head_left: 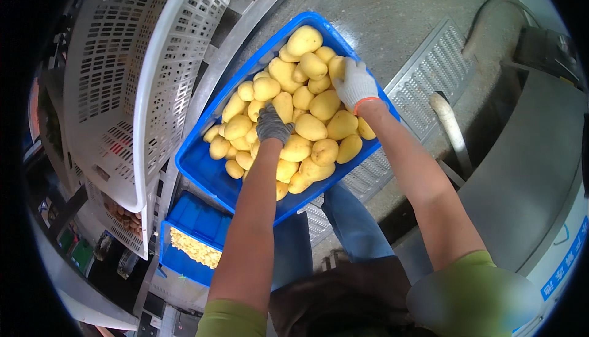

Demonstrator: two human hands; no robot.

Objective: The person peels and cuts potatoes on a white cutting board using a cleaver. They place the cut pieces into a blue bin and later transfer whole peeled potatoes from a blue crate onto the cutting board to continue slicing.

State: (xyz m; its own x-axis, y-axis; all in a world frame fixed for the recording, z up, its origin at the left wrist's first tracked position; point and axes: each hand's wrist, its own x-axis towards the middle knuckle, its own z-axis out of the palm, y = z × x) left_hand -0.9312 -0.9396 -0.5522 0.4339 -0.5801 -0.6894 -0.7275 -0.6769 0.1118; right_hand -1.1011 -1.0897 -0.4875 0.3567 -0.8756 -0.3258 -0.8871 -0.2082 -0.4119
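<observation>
A blue plastic crate (197, 164) sits tilted in front of me, heaped with peeled yellow potatoes (310, 127). My left hand (274, 126), in a dark grey glove, reaches into the middle of the heap. Its fingers and thumb curve round a potato (282, 106) there. Over at the crate's right side, my right hand (356, 84) wears a whitish glove with an orange band at the wrist. Its fingers close on a potato (336, 68) beside the rim; the fingertips are partly hidden.
At left stands a tall white perforated basket (144, 85) by a metal rail (245, 30). Below it, a smaller blue bin (191, 268) holds pale cut pieces (195, 248). A floor grate (429, 73), a white pipe (451, 125) and a curved steel tank (521, 165) lie to the right.
</observation>
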